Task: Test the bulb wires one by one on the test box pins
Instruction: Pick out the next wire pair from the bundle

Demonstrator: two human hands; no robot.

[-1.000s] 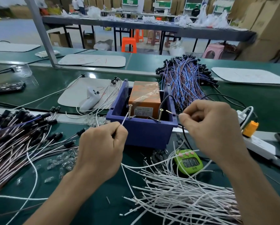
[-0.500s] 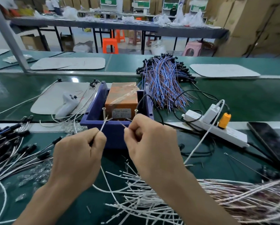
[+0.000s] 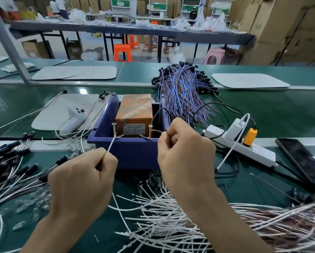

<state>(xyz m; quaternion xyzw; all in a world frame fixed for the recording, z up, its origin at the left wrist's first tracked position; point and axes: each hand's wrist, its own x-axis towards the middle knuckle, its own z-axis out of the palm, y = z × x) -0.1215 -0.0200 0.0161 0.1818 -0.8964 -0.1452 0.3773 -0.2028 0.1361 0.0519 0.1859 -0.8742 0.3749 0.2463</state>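
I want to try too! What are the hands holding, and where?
The left hand pinches a white wire near its tip, by the left pin; the right hand pinches a thin wire near its end, by the right pin.

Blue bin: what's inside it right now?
An orange box wrapped in clear film, a black cable looping in on its right. A left pin and right pin stand at the bin front wall, which hides the floor and the box's base.

Green bench [image 3: 262, 110]: purple bin [image 3: 134, 154], wire piles [image 3: 171, 221], power strip [image 3: 244, 147], phone [image 3: 302, 159].
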